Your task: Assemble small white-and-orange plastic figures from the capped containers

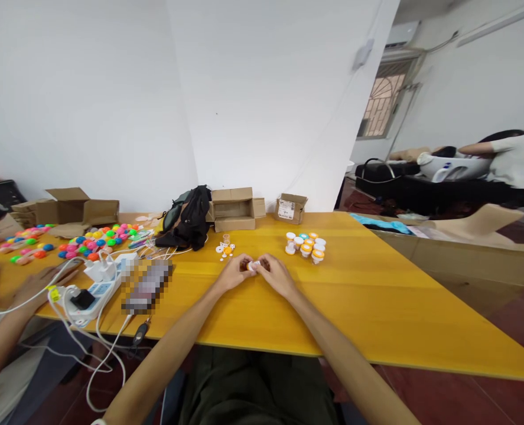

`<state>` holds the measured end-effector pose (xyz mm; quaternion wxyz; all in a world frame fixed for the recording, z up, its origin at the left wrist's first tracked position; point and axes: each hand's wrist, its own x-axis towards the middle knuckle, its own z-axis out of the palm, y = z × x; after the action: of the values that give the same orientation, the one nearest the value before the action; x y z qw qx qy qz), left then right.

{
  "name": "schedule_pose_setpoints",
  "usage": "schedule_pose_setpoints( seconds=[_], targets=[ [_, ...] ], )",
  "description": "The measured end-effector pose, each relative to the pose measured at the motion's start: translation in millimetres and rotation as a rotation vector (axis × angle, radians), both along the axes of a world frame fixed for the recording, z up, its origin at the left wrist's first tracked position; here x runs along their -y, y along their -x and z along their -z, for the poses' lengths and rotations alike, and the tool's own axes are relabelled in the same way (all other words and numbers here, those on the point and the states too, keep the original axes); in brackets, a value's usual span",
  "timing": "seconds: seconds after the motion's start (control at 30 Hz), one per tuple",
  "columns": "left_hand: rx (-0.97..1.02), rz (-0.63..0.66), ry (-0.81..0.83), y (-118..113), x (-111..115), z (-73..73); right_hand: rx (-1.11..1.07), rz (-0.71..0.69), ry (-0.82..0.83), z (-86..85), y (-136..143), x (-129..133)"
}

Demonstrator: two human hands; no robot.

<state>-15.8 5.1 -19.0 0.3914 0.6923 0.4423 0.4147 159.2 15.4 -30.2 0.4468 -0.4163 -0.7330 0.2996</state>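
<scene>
1. Dark trousers (253,389) lie nearest, on the camera side of the jar cluster (306,247), cut off by the bottom edge.
2. Left of the cluster, the left hand (236,273) curls nearly closed, fingertips pinching a small container (253,267), white and orange.
3. The right hand (276,275), between container and cluster, grips its other side, fingers bent; the fingers hide much of it.
4. White, orange and teal lids top the cluster; no writing is legible on them.
5. Just behind the cluster, a small carton (290,209) bears a white label with a barcode, its print too small to read.
6. Left of the cluster sit loose small pieces (226,250); farther left, a phone (148,287) is pixelated and unreadable.
7. Far left of the cluster, another person's hand (44,283) is partly hidden by cables.
</scene>
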Motion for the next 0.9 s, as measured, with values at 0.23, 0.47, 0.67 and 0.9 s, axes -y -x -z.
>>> schedule_pose_setpoints(
  seconds=[0.23,0.47,0.67,0.9],
  targets=[
    [-0.017,-0.008,-0.019,0.4,-0.5,-2.5,-0.037,-0.156,-0.124,-6.8,-4.9,0.7],
    [0.016,0.0,-0.001,-0.1,-1.3,-1.1,-0.059,-0.114,-0.054,-4.1,-4.5,-0.9],
    [0.022,-0.015,0.005,-1.2,-1.5,-0.3,-0.102,-0.021,-0.021,-5.4,-6.7,-0.8],
    [-0.047,-0.046,-0.027,-2.7,-1.1,-0.9,-0.102,0.119,-0.109,-5.1,-13.7,-8.1]
  ],
)
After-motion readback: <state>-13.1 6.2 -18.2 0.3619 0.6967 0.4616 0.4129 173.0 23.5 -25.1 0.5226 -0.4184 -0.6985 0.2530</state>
